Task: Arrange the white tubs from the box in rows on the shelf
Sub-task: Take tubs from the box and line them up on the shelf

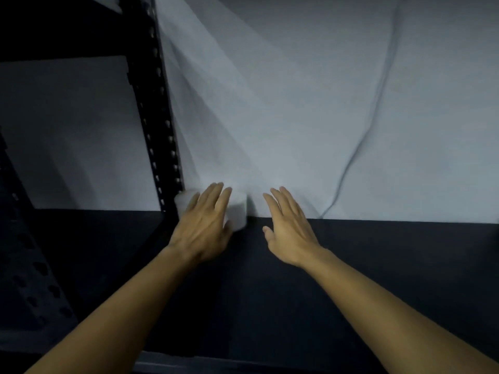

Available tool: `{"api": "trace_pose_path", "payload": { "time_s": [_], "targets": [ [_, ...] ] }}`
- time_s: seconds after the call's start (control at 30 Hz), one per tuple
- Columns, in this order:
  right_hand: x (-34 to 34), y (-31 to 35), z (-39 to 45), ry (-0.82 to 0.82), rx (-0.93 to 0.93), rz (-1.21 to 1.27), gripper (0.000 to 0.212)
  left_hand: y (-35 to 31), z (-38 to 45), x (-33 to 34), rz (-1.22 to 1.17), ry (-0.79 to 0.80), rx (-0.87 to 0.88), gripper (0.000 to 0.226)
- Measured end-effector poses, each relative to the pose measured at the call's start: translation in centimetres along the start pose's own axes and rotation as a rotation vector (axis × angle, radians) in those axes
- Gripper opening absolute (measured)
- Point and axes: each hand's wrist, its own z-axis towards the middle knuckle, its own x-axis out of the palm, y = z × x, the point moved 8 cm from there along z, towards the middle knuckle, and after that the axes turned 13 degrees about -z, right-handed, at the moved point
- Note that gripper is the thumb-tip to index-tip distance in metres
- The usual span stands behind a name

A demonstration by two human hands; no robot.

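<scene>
- Where the dark shelf [378, 265] meets the pale backdrop, one white tub [239, 209] stands at the back edge, close beside the black upright post [162, 117] of the rack.
- Left hand [204, 225] lies over the tub with fingers straight and held close together, palm down; it covers most of the lid and the near wall, so only the tub's right side and a sliver at the left show.
- Right hand [289, 225] is just to the right of the tub and apart from it, fingers straight and slightly spread, thumb out, holding nothing. Whether the palm touches the shelf cannot be told.
- Behind both hands hangs a white cloth sheet [297, 103], creased, reaching down to the shelf's back edge right behind the tub.
- A thin dark cable [378, 98] runs down the sheet to the right of the hands and meets the shelf edge well clear of the tub.
- Left of the post, a second bay shows a pale back panel [75, 130] and another perforated black upright [32, 279] in the foreground.
- Lighting is dim and the picture soft; the tub's markings cannot be read.
</scene>
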Motion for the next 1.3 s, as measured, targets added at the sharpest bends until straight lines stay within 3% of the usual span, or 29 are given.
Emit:
{"api": "trace_pose_path", "payload": {
  "time_s": [0.17, 0.4, 0.77, 1.03, 1.17, 1.3],
  "targets": [
    [-7.0, -6.7, -9.9, -0.014, 0.090, -0.220, 0.063, -11.7, -1.6, -1.9, -0.096, -0.036, 0.166, 0.071],
    [-17.5, -16.8, -27.8, -0.043, 0.394, -0.441, 0.064, -31.5, -3.9, 0.1, -0.287, -0.009, 0.452, 0.070],
    [-28.3, -25.7, -56.6, 0.002, 0.784, -0.617, 0.059, -60.0, -12.6, 5.0, -0.512, 0.163, 0.884, 0.069],
    [-26.8, -29.9, -71.9, 0.112, 1.007, -0.577, 0.062, -73.3, -20.9, 14.3, -0.552, 0.417, 1.047, 0.073],
    [-22.3, -30.7, -77.8, 0.256, 1.065, -0.523, 0.062, -76.2, -25.7, 20.0, -0.586, 0.608, 1.067, 0.074],
    [-15.8, -30.4, -83.8, 0.443, 1.113, -0.309, 0.072, -76.9, -31.1, 26.8, -0.516, 0.837, 1.064, 0.084]
  ]
}}
